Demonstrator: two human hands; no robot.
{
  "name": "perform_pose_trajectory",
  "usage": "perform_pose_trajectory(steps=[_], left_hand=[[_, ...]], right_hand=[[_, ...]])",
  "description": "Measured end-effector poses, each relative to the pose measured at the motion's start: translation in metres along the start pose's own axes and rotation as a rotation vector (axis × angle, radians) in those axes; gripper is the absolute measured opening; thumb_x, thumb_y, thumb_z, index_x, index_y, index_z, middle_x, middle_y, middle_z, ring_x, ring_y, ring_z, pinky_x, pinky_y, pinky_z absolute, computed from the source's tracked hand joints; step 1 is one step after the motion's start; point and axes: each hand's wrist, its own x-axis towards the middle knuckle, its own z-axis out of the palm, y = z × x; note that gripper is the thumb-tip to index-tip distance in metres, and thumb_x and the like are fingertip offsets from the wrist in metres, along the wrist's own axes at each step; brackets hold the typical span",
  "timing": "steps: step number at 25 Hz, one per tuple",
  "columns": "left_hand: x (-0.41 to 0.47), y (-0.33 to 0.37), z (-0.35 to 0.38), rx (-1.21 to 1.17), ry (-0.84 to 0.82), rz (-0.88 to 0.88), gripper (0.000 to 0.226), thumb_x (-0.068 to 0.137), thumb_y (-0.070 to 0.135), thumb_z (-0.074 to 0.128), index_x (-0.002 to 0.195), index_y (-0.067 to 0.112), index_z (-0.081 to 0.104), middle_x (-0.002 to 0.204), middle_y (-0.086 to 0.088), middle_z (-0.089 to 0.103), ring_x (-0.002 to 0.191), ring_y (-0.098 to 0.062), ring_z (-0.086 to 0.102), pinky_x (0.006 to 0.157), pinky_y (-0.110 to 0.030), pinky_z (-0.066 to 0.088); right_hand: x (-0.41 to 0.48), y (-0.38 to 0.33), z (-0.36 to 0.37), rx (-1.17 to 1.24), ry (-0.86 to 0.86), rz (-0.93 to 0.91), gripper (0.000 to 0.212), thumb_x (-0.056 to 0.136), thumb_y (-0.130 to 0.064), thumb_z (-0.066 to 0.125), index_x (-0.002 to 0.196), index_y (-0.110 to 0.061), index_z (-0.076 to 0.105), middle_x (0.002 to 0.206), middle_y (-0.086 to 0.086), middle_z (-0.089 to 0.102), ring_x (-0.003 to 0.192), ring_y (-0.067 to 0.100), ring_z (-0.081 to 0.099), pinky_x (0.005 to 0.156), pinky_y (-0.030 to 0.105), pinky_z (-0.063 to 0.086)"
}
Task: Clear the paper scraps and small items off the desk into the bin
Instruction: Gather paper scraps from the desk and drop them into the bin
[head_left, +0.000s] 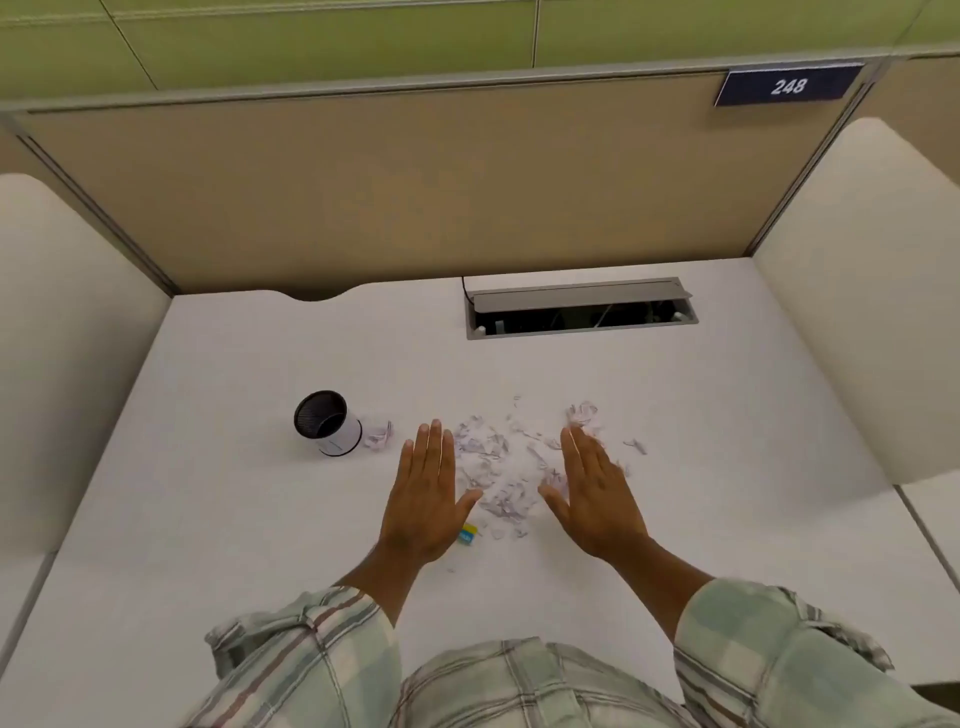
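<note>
A loose pile of torn paper scraps lies on the white desk. My left hand rests flat and open at the pile's left edge. My right hand lies flat and open at its right edge, partly over some scraps. A small yellow and blue item sits by my left thumb. A small white cylindrical bin with a dark mesh inside stands tilted to the left of the pile. A crumpled scrap lies against it. Another crumpled piece sits beyond my right fingertips.
An open cable hatch with a grey lid is set into the desk's far side. Beige partition panels and cream padded side walls enclose the desk on three sides. A number plate hangs at the top right.
</note>
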Motion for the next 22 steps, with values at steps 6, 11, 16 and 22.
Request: perform_pose_trajectory(steps=[6,11,16,22], left_hand=[[0.024,0.029,0.009,-0.188,-0.159,-0.098,0.076,0.098,0.059,0.044,0.159,0.019,0.019,0.164,-0.009,0.028,0.151,-0.029,0.029,0.121,-0.043,0.033],[0.052,0.068,0.015,-0.278,-0.276,-0.211,0.085,0.087,0.068,0.056,0.152,0.022,0.026,0.16,-0.01,0.026,0.143,-0.035,0.035,0.103,-0.051,0.048],[0.073,0.11,0.023,-0.303,-0.3,-0.413,0.098,0.073,0.08,0.059,0.145,0.021,0.03,0.15,-0.013,0.03,0.131,-0.037,0.044,0.089,-0.049,0.053],[0.087,0.141,0.035,-0.274,-0.301,-0.38,0.088,0.075,0.076,0.062,0.14,0.024,0.035,0.147,-0.013,0.034,0.126,-0.036,0.049,0.085,-0.045,0.056]], right_hand=[[0.011,0.022,-0.004,0.163,-0.06,0.303,0.071,0.098,-0.05,0.052,0.156,-0.019,0.025,0.16,0.007,0.032,0.145,0.031,0.035,0.107,0.046,0.047],[0.039,0.057,-0.015,0.175,-0.07,0.393,0.069,0.096,-0.042,0.059,0.153,-0.018,0.029,0.156,0.009,0.032,0.14,0.032,0.038,0.097,0.049,0.053],[0.083,0.078,-0.019,0.162,-0.255,0.385,0.084,0.093,-0.048,0.065,0.159,-0.026,0.017,0.163,0.011,0.019,0.146,0.036,0.031,0.103,0.052,0.048],[0.128,0.089,-0.016,0.021,-0.446,0.189,0.101,0.084,-0.045,0.078,0.159,-0.042,0.009,0.168,0.009,0.005,0.147,0.039,0.03,0.108,0.053,0.045]])
